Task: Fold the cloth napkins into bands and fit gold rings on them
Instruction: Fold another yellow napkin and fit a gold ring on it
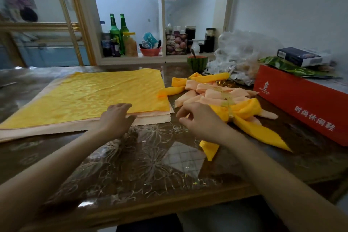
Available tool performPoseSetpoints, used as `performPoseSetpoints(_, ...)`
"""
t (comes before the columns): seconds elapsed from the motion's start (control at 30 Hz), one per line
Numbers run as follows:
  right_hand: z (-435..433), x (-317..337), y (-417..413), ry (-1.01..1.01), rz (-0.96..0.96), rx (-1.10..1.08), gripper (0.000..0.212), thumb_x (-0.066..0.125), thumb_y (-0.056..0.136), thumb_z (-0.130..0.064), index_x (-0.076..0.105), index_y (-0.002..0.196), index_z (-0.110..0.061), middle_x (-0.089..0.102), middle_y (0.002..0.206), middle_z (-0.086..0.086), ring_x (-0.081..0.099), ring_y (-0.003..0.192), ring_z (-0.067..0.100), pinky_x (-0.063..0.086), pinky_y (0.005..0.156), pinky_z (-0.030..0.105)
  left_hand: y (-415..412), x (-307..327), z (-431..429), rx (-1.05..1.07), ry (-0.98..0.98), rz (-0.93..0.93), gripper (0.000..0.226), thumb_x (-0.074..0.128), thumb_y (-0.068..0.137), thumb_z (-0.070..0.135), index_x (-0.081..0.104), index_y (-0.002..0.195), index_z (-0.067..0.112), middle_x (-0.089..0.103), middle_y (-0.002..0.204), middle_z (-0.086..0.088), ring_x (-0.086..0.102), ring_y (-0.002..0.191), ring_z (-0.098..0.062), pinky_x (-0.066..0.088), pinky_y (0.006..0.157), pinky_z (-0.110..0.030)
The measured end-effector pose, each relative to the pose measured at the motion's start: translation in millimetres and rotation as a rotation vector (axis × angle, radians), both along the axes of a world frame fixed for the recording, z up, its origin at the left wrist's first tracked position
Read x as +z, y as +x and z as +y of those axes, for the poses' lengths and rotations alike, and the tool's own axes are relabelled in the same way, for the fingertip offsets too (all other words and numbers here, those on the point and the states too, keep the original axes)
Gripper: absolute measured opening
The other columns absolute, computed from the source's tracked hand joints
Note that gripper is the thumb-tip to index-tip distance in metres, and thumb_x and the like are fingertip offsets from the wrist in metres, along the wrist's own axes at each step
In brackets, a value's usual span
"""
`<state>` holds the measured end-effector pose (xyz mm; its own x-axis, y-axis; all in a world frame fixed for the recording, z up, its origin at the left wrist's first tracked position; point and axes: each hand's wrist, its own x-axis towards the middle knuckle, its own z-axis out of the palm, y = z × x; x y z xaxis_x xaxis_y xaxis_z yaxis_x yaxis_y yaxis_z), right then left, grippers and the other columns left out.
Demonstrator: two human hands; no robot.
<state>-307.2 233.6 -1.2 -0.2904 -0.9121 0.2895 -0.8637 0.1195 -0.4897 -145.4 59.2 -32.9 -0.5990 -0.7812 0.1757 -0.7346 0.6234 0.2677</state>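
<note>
The left hand (116, 118) is laying relaxed, open fingers on the flat yellow damask cloth napkin (90, 96). Right of it, the right hand (199, 120) is hovering loosely open and empty beside a finished yellow napkin band (244, 111) wearing its gold ring (228, 107). A new fold is likely starting, calling for a corner pinch.

Looking at a home dining corner, green bottles (118, 32) and jars (130, 45) crowding the shelf (131, 59), plastic bags (243, 51) sitting on the lace-covered desk (143, 156)
</note>
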Motion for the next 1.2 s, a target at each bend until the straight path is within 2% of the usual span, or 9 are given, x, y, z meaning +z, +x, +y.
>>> performPoseSetpoints(0.1,-54,-15,27,-0.042,-0.178,0.007,0.024,0.048,0.089,-0.003,0.066,0.104,-0.01,0.065,0.108,0.007,0.058,0.099,0.018,0.048,0.085,0.029,4,-4,-30,0.017,0.0,0.066,0.049,0.044,0.098,0.032,0.038,0.142,0.012,0.04,0.147,-0.008,0.037,0.134,-0.026,0.035,0.105,-0.039)
performPoseSetpoints(0.23,-114,-20,40,-0.041,-0.348,-0.076,0.034,0.043,0.085,0.005,0.061,0.112,-0.008,0.06,0.114,0.011,0.055,0.102,0.023,0.044,0.076,0.03,1,-8,-55,-0.044,0.032,0.104,0.051,0.051,0.094,0.036,0.042,0.141,0.017,0.039,0.148,-0.003,0.031,0.138,-0.019,0.029,0.11,-0.037)
performPoseSetpoints(0.43,-152,-39,18,-0.036,-0.197,-0.2,0.036,0.046,0.083,0.003,0.059,0.115,-0.009,0.057,0.122,0.011,0.051,0.114,0.027,0.044,0.093,0.035,-6,-17,-75,-0.16,0.087,0.133,0.045,0.063,0.086,0.039,0.059,0.126,0.018,0.053,0.136,0.002,0.047,0.126,-0.015,0.035,0.105,-0.029)
performPoseSetpoints(0.53,-154,-40,8,-0.003,-0.178,-0.181,0.039,0.048,0.083,0.001,0.058,0.119,-0.01,0.056,0.125,0.009,0.051,0.116,0.024,0.043,0.095,0.034,-5,-22,-83,-0.21,0.053,0.173,0.038,0.06,0.089,0.035,0.063,0.121,0.015,0.056,0.132,0.0,0.051,0.122,-0.017,0.037,0.104,-0.03)
performPoseSetpoints(0.73,-156,-44,14,0.069,-0.085,-0.126,0.045,0.054,0.08,-0.008,0.053,0.125,-0.015,0.052,0.131,0.008,0.046,0.121,0.026,0.038,0.102,0.04,-8,-26,-84,-0.227,-0.054,0.18,0.032,0.047,0.098,0.026,0.063,0.119,0.01,0.062,0.125,-0.005,0.055,0.115,-0.021,0.04,0.096,-0.03)
performPoseSetpoints(0.87,-153,-46,16,0.046,-0.025,-0.109,0.052,0.06,0.079,-0.013,0.048,0.13,-0.016,0.049,0.133,0.007,0.043,0.123,0.026,0.038,0.101,0.039,-1,-25,-85,-0.191,-0.036,0.237,0.028,0.043,0.099,0.022,0.064,0.105,0.005,0.067,0.104,-0.012,0.059,0.096,-0.028,0.041,0.077,-0.032)
performPoseSetpoints(0.97,-148,-46,12,0.005,-0.005,-0.121,0.051,0.06,0.08,-0.01,0.048,0.129,-0.016,0.049,0.133,0.007,0.043,0.123,0.026,0.038,0.1,0.036,10,-15,-82,-0.151,0.029,0.297,0.027,0.041,0.1,0.021,0.061,0.096,0.003,0.063,0.09,-0.012,0.056,0.082,-0.026,0.036,0.067,-0.031)
performPoseSetpoints(1.07,-141,-45,11,-0.045,-0.031,-0.147,0.043,0.059,0.084,-0.01,0.051,0.126,-0.014,0.051,0.13,0.009,0.045,0.121,0.026,0.038,0.097,0.035,27,-5,-79,-0.152,0.095,0.309,0.03,0.042,0.099,0.02,0.063,0.094,-0.002,0.064,0.091,-0.015,0.057,0.084,-0.028,0.04,0.073,-0.034)
performPoseSetpoints(1.2,-130,-39,18,-0.061,-0.068,-0.088,0.042,0.063,0.085,-0.018,0.054,0.125,-0.012,0.055,0.126,0.009,0.049,0.117,0.027,0.041,0.095,0.037,57,13,-66,-0.165,0.201,0.327,0.028,0.045,0.098,0.019,0.067,0.089,0.003,0.068,0.091,-0.01,0.063,0.089,-0.024,0.048,0.087,-0.042)
